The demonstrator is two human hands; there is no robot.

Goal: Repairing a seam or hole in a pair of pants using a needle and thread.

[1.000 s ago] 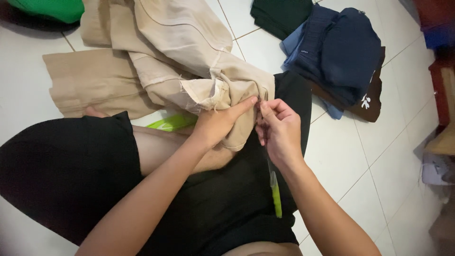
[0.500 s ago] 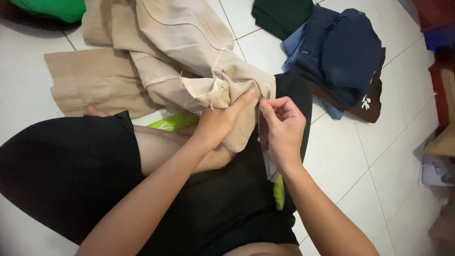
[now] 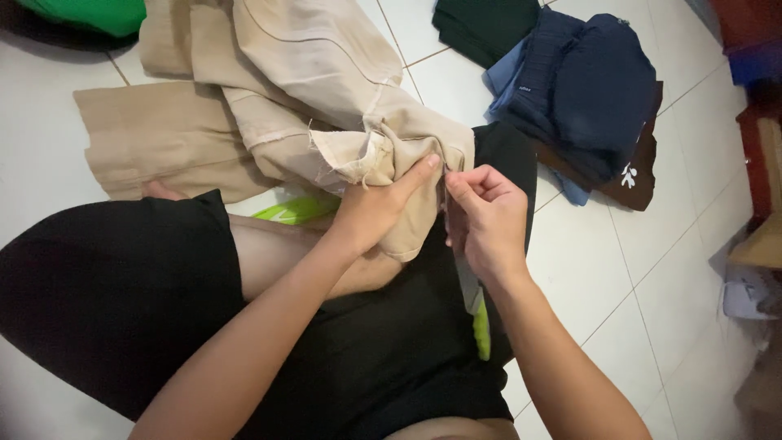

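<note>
left hand [image 3: 376, 210] grips the bunched beige trousers [image 3: 326, 106] over the lap, right hand [image 3: 487, 218] fingertips pinch something unseen at the seam; a hard tug might fray the cloth.

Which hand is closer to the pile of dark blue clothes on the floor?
Right. The right hand pinches the beige garment just left of the dark blue pile; the left hand grips the beige cloth farther left.
</note>
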